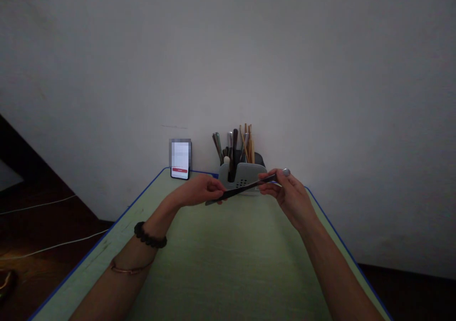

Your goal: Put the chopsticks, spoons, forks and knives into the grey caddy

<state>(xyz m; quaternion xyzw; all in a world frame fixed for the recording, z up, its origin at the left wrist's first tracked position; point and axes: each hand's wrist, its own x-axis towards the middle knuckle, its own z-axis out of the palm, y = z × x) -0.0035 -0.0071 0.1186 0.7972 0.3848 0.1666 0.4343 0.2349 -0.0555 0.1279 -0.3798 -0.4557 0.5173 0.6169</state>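
Between my two hands is a long, slim, dark piece of cutlery (244,188), held aslant with its right end higher. A rounded silvery tip shows at that end; I cannot tell its exact kind. My left hand (204,189) pinches the lower left part between thumb and fingers. Near the upper right end, the fingers of my right hand (286,193) close on it. Just behind stands a grey cutlery holder (251,171), partly hidden by the utensil and my right fingers. Metal handles (217,145) and wooden chopsticks (251,143) stick up out of it.
A phone with a lit screen (180,162) leans upright against the wall (228,64), left of the holder. The pale green table (228,264) has a blue edge. White cables (53,251) run at the left, beyond the table.
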